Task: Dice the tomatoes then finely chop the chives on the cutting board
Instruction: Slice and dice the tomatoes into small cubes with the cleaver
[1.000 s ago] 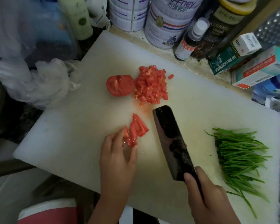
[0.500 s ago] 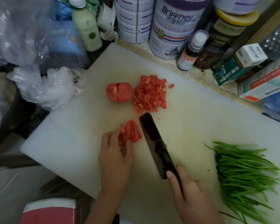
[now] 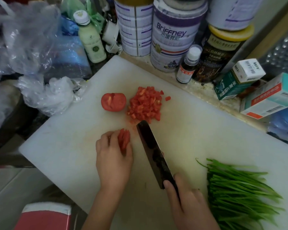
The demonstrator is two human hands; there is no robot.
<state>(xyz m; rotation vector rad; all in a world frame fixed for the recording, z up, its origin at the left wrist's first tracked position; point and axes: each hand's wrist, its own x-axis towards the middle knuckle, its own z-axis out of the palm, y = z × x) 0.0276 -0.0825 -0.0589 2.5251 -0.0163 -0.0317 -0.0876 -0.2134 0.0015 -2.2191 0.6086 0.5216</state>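
A crumpled clear plastic bag [image 3: 47,95] lies off the left corner of the white plastic cutting board [image 3: 70,146], which sits slantwise on the counter. On the board toward its far edge rests a halved red tomato [image 3: 113,102], cut face up. Nearer the near edge, the left hand [image 3: 113,161] curls its fingers and thumb around a small bunch of red tomato strips [image 3: 124,141], pinching them together; their long axis runs from the near edge toward the far edge, tilted slightly right. Just right of the tomato half sits a heap of diced red tomato [image 3: 145,105], with one cube lying apart on its right.

The dark rectangular cleaver blade [image 3: 154,155] lies just beside the strips, not touching them; its long axis runs from near-right to far-left, with the front end almost at the diced heap. The right hand [image 3: 188,206] grips the handle (hidden under the palm), its thumb pressed on the blade's flat.

Toward the board's right end lies a bundle of green chives [image 3: 236,191], uncut, the stalks running from the middle of the board out toward the near-right corner. Tall white tins [image 3: 171,39] and small cardboard boxes [image 3: 238,80] crowd the counter beyond the far edge.
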